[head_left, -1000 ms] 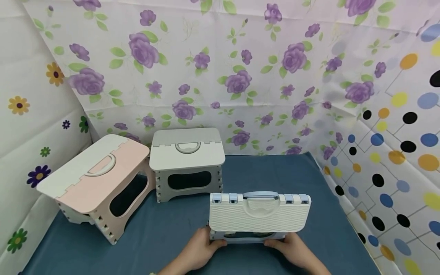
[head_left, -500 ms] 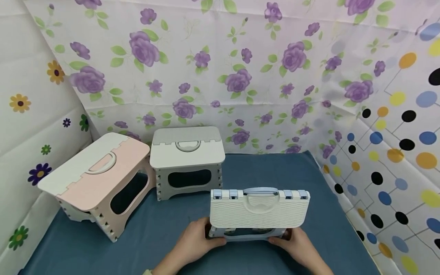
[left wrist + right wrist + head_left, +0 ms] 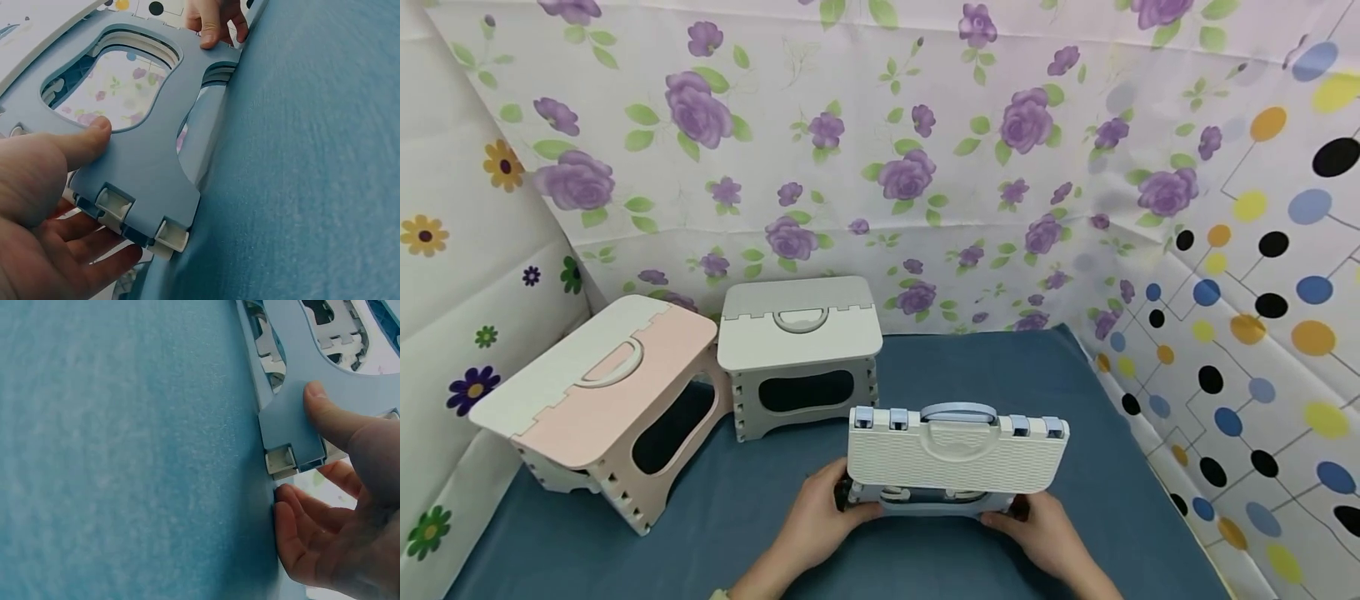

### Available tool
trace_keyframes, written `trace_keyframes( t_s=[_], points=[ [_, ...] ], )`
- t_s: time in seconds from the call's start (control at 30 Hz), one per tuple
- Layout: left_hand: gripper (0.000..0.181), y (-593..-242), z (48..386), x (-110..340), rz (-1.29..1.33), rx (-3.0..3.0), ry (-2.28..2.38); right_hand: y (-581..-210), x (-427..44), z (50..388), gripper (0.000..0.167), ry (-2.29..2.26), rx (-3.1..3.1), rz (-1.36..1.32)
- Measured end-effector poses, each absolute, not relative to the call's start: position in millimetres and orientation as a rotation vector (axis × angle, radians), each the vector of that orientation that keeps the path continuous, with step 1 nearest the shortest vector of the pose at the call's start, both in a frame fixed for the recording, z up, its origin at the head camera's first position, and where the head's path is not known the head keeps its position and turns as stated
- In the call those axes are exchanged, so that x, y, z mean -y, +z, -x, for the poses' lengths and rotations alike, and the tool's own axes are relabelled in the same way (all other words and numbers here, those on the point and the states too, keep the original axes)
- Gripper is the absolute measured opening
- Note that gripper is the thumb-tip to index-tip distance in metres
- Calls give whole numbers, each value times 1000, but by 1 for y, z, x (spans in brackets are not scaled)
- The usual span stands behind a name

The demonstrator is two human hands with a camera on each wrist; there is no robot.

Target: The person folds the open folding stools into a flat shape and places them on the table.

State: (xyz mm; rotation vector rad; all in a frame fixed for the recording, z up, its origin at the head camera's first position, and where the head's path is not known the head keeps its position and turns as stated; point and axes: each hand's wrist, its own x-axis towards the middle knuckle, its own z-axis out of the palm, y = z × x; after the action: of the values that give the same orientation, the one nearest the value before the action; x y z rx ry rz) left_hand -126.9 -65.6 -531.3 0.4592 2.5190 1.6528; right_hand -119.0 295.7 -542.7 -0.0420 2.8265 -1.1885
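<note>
A white and light-blue folding step stool stands partly folded at the front of the cloth. Its white woven-texture top panel is tilted toward me, and its blue handle sticks up along the upper edge. On the left end, my left hand grips the blue leg panel, thumb on the front face and fingers at the side edge. My right hand holds the opposite end, its thumb pressed on the blue panel near a lower corner and fingers curled at the edge. The stool's far side is hidden in the head view.
Behind to the left stand two unfolded step stools: a pink and white one and a grey-white one. A blue cloth covers the surface. Floral and dotted sheets form walls at the back and both sides.
Both hands and the stool have shifted slightly away from me, and a little more of the blue leg panel shows under the top. The head view has turned slightly right.
</note>
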Motion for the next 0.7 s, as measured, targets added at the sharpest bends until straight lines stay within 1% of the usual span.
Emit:
trace_keyframes(
  t_s=[0.13, 0.33, 0.5, 0.7],
  points=[
    [61, -531, 129, 66, -453, -2549, 1656, -544, -295, 123, 54, -1175, -2864, 73],
    [53, -532, 130, 65, -460, -2601, 1618, -543, -298, 127, 47, -1148, -2898, 149],
    [45, -535, 130, 65, -475, -2607, 1570, -544, -299, 128, 45, -1136, -2871, 124],
    [44, -538, 130, 66, -451, -2587, 1591, -546, -296, 126, 36, -1089, -2856, 65]
  ],
)
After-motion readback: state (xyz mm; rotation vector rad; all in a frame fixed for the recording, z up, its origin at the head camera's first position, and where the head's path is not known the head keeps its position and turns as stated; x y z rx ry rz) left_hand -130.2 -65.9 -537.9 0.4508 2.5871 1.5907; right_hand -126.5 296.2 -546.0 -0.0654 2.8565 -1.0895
